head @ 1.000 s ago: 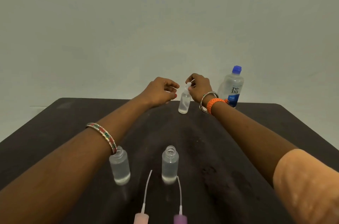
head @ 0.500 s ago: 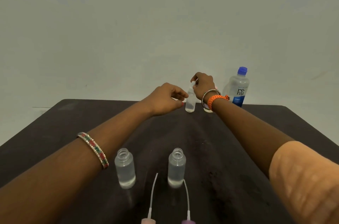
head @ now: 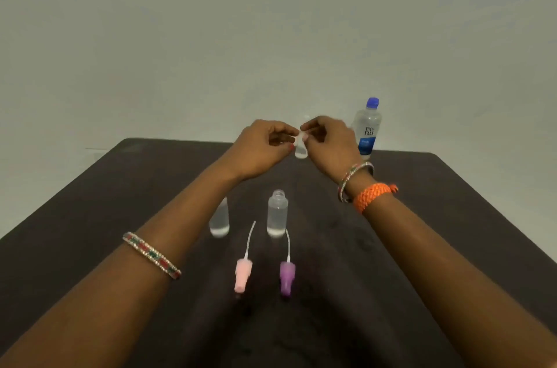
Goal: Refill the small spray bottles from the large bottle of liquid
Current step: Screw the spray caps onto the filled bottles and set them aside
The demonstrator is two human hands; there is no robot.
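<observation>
Both of my hands meet on the small clear bottle (head: 301,148) at the far middle of the table (head: 90,202): the left hand (head: 259,146) pinches it from one side, the right hand (head: 328,141) curls round its top from the other, and the motion blur hides whether the cap is on or coming off. The main risk is right there in the grip. The bottle is light and smooth, and a twist against too loose a pinch would let it slip or tip and spill what little it holds. Just right of the grip and a little beyond it stands the large bottle (head: 366,129), capped in blue and upright; a careless right elbow or wrist could knock it over. Nearer me than the grip, two open spray bottles (head: 277,214) stand uncapped, one half hidden behind my left forearm, which could sweep it down as I draw back. Each shows only a shallow layer of clear liquid at the bottom. Closer still lie the pink spray head (head: 242,274) and the purple spray head (head: 287,277), their thin dip tubes pointing toward the bottles.
</observation>
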